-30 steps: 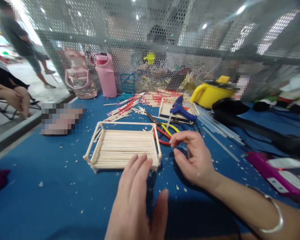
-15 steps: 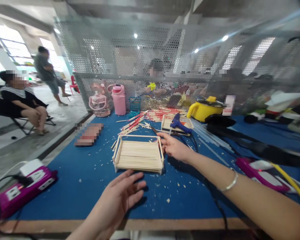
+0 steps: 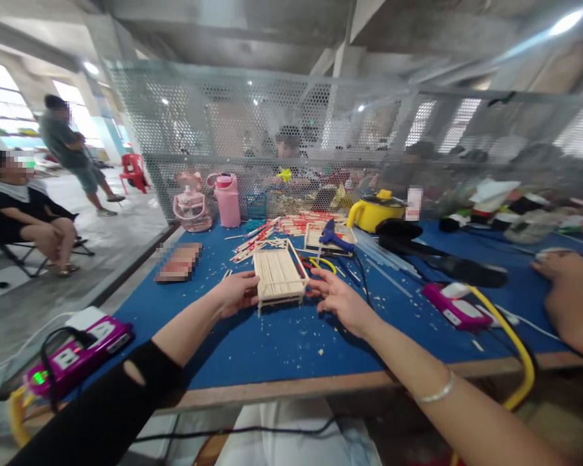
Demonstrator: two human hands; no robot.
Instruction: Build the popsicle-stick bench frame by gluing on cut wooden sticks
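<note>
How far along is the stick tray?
Its slatted base and edge rails look done. The left hand and right hand flank the stick tray. Loose sticks lie unused behind, and the glue gun is unheld. Any gluing left is probably minor, but the joints are too small to judge.

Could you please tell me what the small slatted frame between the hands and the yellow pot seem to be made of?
Slatted frame: probably unpainted wood, matte; pale, straight sticks show.
Yellow pot: possibly enamelled metal, glossy; its smooth colour suggests this, though plastic remains possible.
</note>
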